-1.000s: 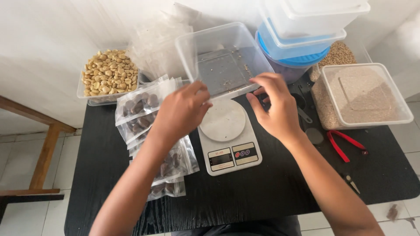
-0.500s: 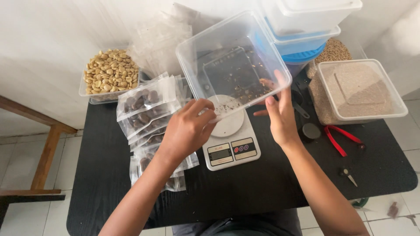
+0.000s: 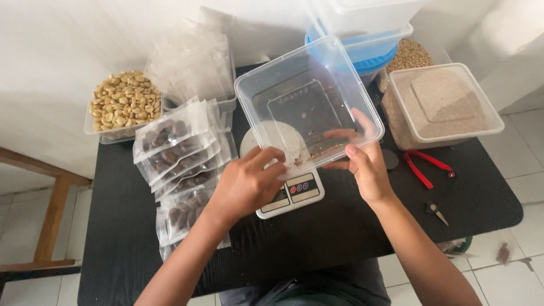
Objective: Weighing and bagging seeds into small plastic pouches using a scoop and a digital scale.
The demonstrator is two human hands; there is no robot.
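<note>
Bare black table (image 3: 351, 226) near the front edge; sealed pouches (image 3: 181, 164) crowding the left.

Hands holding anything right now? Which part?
Yes: both hold the clear plastic tub, tilted over the scale. Left hand grips its near rim; right hand grips the near right corner.

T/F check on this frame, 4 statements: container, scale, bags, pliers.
1. Both hands, left hand and right hand, hold the clear plastic container tilted above the digital scale. True.
2. The container is full of pale beans. False: it is nearly empty, with only crumbs.
3. Sealed clear bags of dark pieces lie left of the scale. True.
4. The red-handled pliers sit on the scale. False: they lie on the black table, right of it.
</note>
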